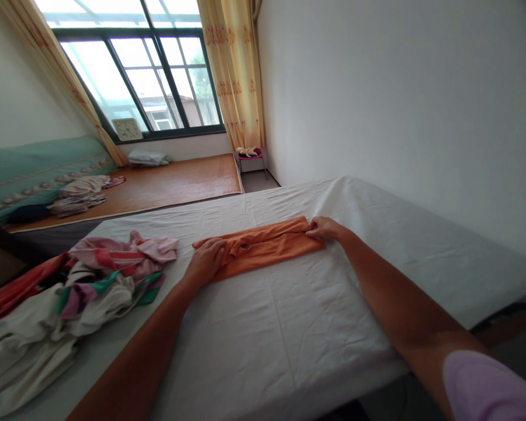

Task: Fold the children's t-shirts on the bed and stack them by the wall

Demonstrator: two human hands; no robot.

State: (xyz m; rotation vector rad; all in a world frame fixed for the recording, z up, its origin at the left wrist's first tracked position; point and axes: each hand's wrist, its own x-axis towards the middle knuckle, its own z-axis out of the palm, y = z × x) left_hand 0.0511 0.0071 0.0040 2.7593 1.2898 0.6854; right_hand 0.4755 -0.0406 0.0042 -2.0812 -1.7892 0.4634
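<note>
An orange T-shirt lies folded into a long strip on the white sheet, its neckline showing near the left end. My left hand rests on that left end, fingers laid flat over the cloth. At the opposite end, my right hand pinches the shirt's edge between thumb and fingers. The fabric between my hands is mostly smooth, with a fold line running lengthwise.
The white sheet covers the surface before me. A heap of crumpled clothes lies at left. Beyond stands a bed with a brown mat. A white wall rises at right; a small stool stands near the curtain.
</note>
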